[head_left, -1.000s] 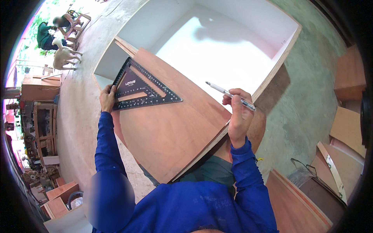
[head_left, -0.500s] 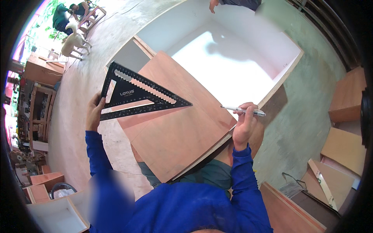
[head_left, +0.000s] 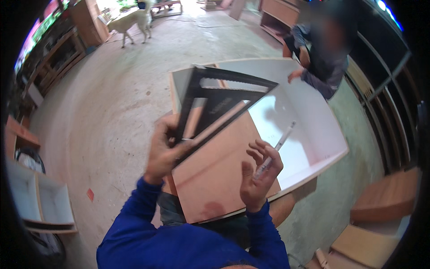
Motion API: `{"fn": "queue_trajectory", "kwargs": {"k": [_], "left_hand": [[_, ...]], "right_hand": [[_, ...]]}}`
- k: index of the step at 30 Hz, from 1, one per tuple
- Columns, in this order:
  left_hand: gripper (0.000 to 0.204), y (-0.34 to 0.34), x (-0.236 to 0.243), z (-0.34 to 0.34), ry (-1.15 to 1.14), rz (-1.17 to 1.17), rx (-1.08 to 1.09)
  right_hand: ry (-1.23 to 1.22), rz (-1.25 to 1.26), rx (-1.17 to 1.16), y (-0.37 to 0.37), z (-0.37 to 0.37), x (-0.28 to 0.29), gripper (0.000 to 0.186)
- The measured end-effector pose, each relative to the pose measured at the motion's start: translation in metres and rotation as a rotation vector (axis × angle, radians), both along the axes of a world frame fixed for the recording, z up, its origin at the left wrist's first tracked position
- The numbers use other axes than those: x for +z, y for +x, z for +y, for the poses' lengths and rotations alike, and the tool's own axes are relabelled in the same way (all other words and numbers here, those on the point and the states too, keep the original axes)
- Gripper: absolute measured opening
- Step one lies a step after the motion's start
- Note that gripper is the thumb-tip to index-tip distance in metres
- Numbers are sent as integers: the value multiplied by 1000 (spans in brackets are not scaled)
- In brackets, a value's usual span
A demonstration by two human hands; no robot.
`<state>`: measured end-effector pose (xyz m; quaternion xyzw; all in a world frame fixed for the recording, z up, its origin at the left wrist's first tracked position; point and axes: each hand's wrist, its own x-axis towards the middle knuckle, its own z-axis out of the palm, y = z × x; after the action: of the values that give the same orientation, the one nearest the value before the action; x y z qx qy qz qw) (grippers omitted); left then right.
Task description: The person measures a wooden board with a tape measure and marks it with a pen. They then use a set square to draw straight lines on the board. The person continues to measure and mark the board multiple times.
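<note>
My left hand (head_left: 162, 152) grips the corner of a black triangular rafter square (head_left: 217, 105), raised and tilted over the work. Below it, a flat reddish plywood panel (head_left: 215, 179) lies close to my lap and reaches over part of a large open cabinet box (head_left: 333, 158) with a white interior. Between the fingers of my right hand (head_left: 262, 179) sits a clear-barrelled pen (head_left: 285, 136), slanting up and away over the panel's right side. The other fingers of that hand are loosely curled and apart from the panel.
A crouching person rests a hand (head_left: 295, 75) at the box's far right rim. A pale dog (head_left: 131, 23) stands far left on the concrete floor. Wooden cabinets (head_left: 385, 197) are at the right; a white-lined shelf unit (head_left: 62, 204) stands at the left.
My view has tilted up, bringing the crouching person into sight. The rafter square has lifted and moved right toward my right hand. The pen has swung from nearly level to pointing up and away.
</note>
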<state>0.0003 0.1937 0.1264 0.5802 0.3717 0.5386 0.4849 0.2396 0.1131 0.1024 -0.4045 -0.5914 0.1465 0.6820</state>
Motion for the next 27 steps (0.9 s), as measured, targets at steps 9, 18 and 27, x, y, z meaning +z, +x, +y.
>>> {"fn": "queue_trajectory", "kwargs": {"k": [9,18,27], "left_hand": [[44,91,-20,-32,-44,-335,62],[46,113,-31,-23,358,-144,214],[61,50,16,-18,723,41,-50]], "right_hand": [[30,-269,-89,-73,41,54,89],[68,-362,-195,-63,56,65,72],[108,-340,-147,-30,42,94,59]]}}
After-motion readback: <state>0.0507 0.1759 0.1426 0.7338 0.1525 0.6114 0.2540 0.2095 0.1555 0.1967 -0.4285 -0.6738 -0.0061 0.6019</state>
